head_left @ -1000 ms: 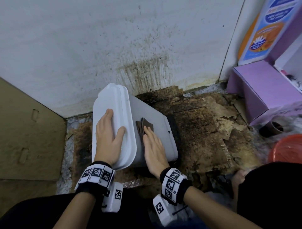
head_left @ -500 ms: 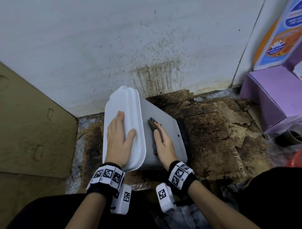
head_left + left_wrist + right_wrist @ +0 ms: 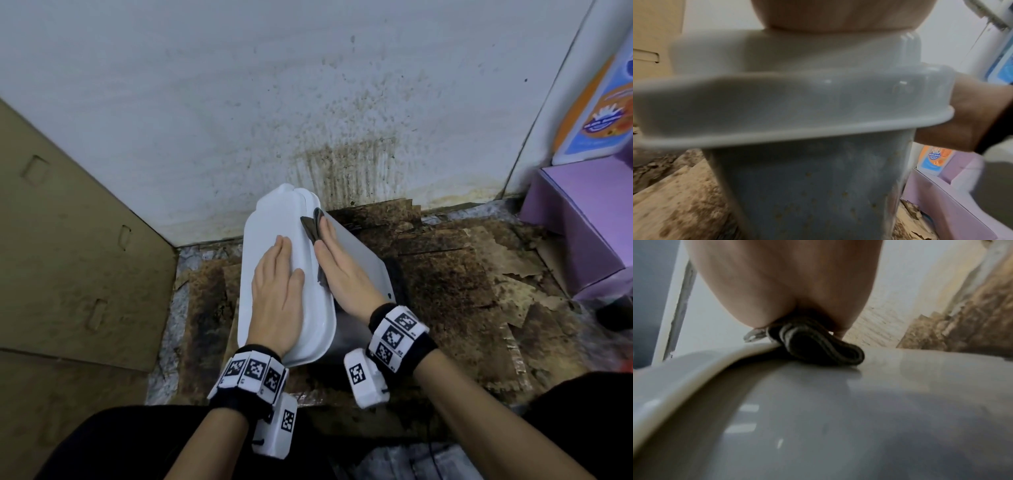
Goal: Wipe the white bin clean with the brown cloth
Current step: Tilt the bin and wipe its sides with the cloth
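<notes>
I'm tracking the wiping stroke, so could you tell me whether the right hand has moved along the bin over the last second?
Yes. The right hand and brown cloth slid along the white bin toward the stained wall.

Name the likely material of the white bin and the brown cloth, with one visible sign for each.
White bin: probably moulded plastic, smooth and glossy, with light reflections on its side. Brown cloth: seemingly soft woven fabric, matte; it folds into layered loops under the right hand.

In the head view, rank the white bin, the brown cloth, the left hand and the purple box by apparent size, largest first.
1. white bin
2. purple box, though cut off by the frame edge, so unsure against the bin
3. left hand
4. brown cloth, mostly hidden under the right hand
</notes>
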